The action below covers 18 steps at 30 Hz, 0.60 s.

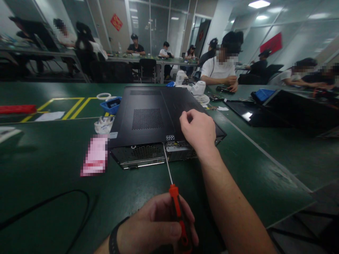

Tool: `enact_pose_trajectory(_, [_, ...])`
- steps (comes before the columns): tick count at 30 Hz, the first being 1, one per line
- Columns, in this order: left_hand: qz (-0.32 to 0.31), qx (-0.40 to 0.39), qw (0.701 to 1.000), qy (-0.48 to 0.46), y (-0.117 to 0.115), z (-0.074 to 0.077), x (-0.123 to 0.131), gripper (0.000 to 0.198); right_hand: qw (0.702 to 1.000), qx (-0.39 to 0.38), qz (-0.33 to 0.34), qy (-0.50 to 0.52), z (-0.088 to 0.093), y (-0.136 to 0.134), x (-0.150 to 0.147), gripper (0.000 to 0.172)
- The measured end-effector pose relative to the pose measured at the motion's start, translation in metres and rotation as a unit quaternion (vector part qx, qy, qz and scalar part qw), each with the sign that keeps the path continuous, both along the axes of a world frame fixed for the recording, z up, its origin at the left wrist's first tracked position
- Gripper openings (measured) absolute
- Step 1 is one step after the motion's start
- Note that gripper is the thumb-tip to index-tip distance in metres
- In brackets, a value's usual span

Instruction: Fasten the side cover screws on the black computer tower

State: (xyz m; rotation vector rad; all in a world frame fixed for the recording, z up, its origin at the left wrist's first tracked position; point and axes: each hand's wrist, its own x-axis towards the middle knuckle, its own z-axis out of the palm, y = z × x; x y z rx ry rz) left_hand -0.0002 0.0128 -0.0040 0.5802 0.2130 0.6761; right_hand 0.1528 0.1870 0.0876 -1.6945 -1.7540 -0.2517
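Observation:
A black desktop computer case (150, 116) lies flat on the green table (53, 165), its rear panel facing me. My left hand (156, 225) is closed round the orange and black handle of a screwdriver (176, 203). The thin shaft runs up to the rear edge of the case, near a small checkered sticker. My right hand (198, 130) rests on the near right corner of the case top, fingers curled in a loose fist, knuckles up. Whether anything is in it I cannot see.
A pink blurred paper (95, 155) lies left of the case, with a white crumpled bag (103, 124), a blue tray (111, 105) and a tape roll (103, 95) behind. A black cable (47, 201) curves at the near left. Another open case (265, 109) lies right. Several people sit at tables beyond.

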Motion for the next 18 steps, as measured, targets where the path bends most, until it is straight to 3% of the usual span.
enact_pose_trajectory(9, [0.027,0.044,0.999,0.012,-0.001,-0.008,0.003,0.036,1.000,-0.002,0.004,0.001,0.001,-0.002,0.001,0.037])
enact_pose_trajectory(18, [-0.002,0.005,0.999,0.031,0.000,0.002,0.001,0.036,1.000,-0.007,0.003,-0.002,0.001,-0.002,0.001,0.038])
